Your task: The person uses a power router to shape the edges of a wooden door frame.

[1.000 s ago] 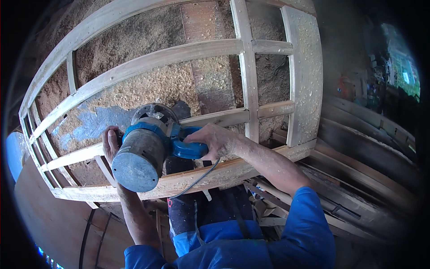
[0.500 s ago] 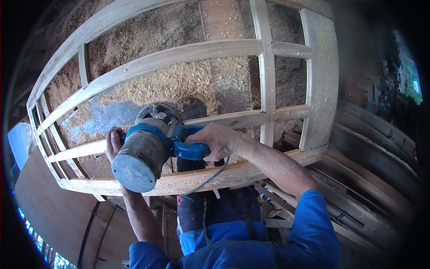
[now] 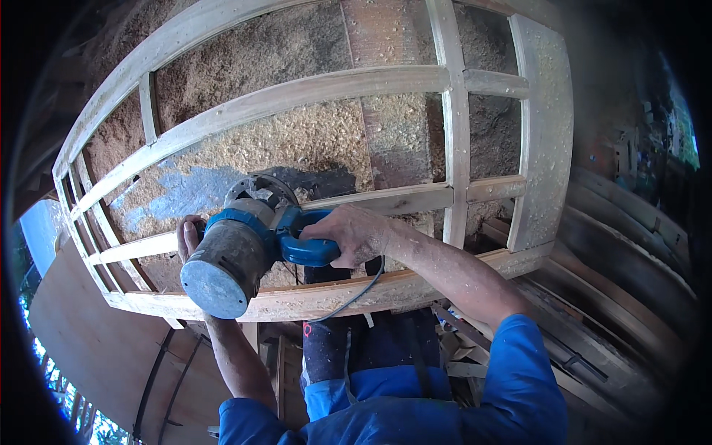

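Note:
A router (image 3: 236, 251) with a grey metal motor body and blue housing sits tilted over a horizontal rail of a wooden lattice frame (image 3: 334, 87). My right hand (image 3: 351, 231) is wrapped round its blue loop handle. On the motor's other side, my left hand (image 3: 191, 236) grips the router; the body covers most of its fingers and whatever knob they hold. The round base (image 3: 263, 185) meets the rail near its left half, and the bit is hidden. A grey cord (image 3: 356, 294) runs down from the handle across the front rail.
Wood shavings (image 3: 297, 137) cover the surface under the frame, with a bluish bare patch left of the router. Wooden boards and offcuts (image 3: 586, 311) lie at the right. A large curved plywood sheet (image 3: 96, 334) stands at the lower left.
The router and both hands have slid slightly left along the rail. The whole frame sits a little farther right in view. Both grips are unchanged.

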